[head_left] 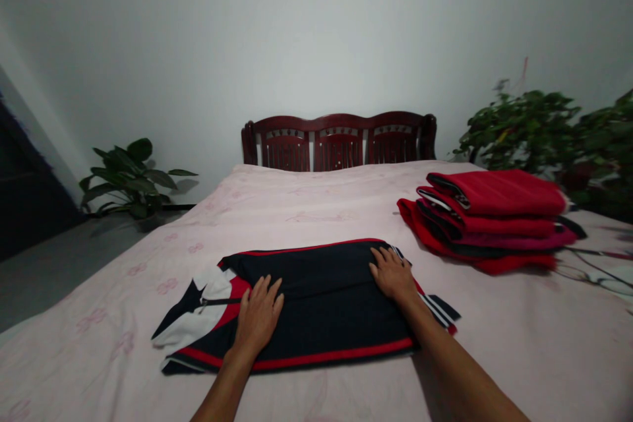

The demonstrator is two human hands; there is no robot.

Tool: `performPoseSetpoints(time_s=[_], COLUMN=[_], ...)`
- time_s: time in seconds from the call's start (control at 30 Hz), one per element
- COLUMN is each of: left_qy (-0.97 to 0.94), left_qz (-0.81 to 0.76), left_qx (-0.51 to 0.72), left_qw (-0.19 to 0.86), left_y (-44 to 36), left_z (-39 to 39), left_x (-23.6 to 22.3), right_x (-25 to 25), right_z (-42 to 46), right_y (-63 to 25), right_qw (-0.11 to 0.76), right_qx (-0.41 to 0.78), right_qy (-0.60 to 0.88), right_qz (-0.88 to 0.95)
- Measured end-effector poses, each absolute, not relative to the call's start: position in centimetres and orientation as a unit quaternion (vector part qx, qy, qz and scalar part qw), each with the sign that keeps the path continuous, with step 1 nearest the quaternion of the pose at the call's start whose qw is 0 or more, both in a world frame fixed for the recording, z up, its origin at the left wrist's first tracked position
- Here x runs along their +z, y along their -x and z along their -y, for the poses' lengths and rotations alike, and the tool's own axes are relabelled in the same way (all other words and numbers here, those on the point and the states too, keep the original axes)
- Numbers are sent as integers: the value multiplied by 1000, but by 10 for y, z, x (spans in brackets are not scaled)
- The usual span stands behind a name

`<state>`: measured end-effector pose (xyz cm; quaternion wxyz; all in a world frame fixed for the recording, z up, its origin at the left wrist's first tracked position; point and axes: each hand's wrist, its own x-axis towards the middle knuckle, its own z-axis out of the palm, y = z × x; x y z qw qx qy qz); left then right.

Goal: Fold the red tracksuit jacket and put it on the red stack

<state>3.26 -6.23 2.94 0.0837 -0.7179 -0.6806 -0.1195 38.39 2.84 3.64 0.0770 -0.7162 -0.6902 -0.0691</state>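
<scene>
A folded navy sports top (321,297) with red trim, a white collar panel and a short zip lies flat on the pink bedsheet (109,316). My left hand (258,316) presses flat on its middle near the zip, with the fingers spread. My right hand (393,273) rests flat on the top's far right corner, near a striped navy-and-white cuff (442,312). Neither hand grips the cloth. To the right, a stack of folded red and navy garments (489,217) sits on the bed, beyond my right hand.
A dark wooden headboard (339,142) stands at the bed's far end against a white wall. Potted green plants stand at the left (133,178) and right (524,125) of the bed. The bed's left edge drops to a grey floor (44,270).
</scene>
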Motion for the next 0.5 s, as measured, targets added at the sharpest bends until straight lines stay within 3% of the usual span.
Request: performPoseSetpoints(time_s=[0.3, 0.5], left_qy=[722, 724], left_qz=[676, 674], left_qx=[-119, -119], left_qw=[86, 88], left_y=[-31, -29], left_z=[62, 62], left_x=[27, 25], right_x=[34, 53], right_z=[-30, -36], right_y=[-383, -402], right_qw=[91, 139], right_qx=[-59, 75], right_qy=[718, 723], right_qz=[687, 672])
